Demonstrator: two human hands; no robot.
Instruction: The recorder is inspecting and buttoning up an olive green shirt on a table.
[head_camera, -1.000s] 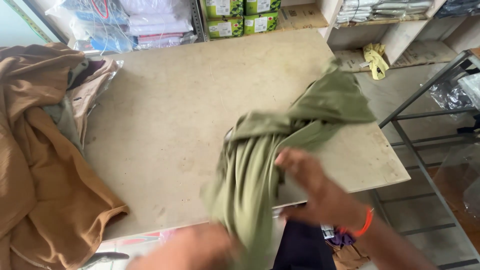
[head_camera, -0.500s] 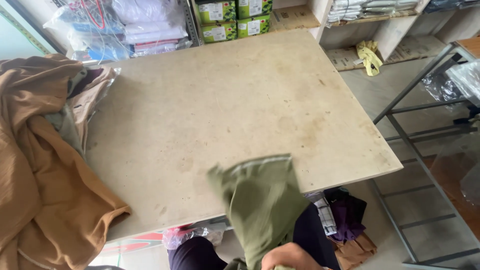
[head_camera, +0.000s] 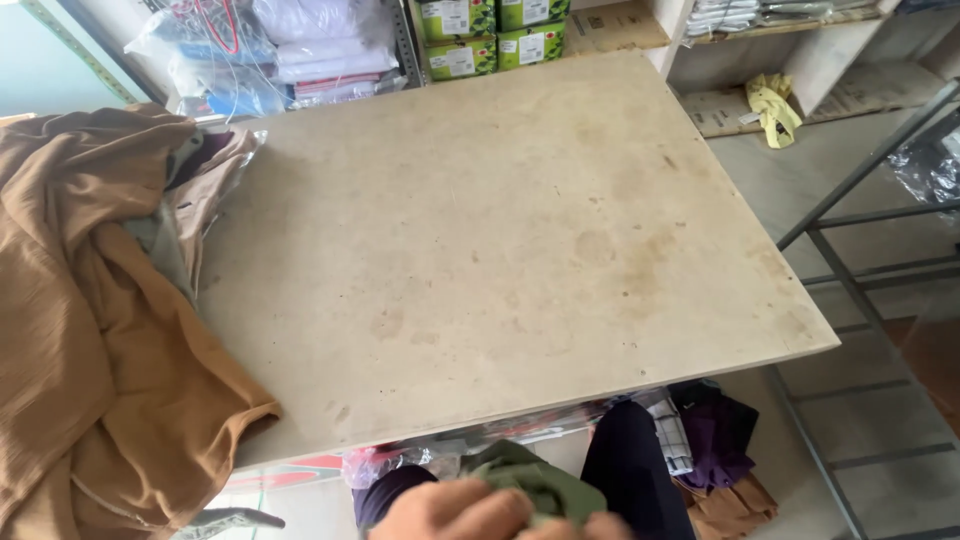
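Observation:
An olive green garment (head_camera: 535, 482) is bunched up below the near edge of the beige table (head_camera: 500, 230), close to my body. My left hand (head_camera: 455, 512) is at the bottom of the view with its fingers closed on the garment. Only a sliver of my right hand (head_camera: 607, 526) shows at the bottom edge, next to the cloth, and its grip is hidden. Nothing lies on the middle of the tabletop.
A heap of brown cloth (head_camera: 90, 350) covers the table's left end. Bagged clothes (head_camera: 300, 50) and green boxes (head_camera: 490, 35) stand on shelves behind. A yellow rag (head_camera: 775, 105) and a metal frame (head_camera: 850, 250) are on the right. Clothes (head_camera: 710, 440) lie under the table.
The green garment has been pulled off the tabletop, toward me and down below the table's near edge. Both hands dropped to the bottom of the view.

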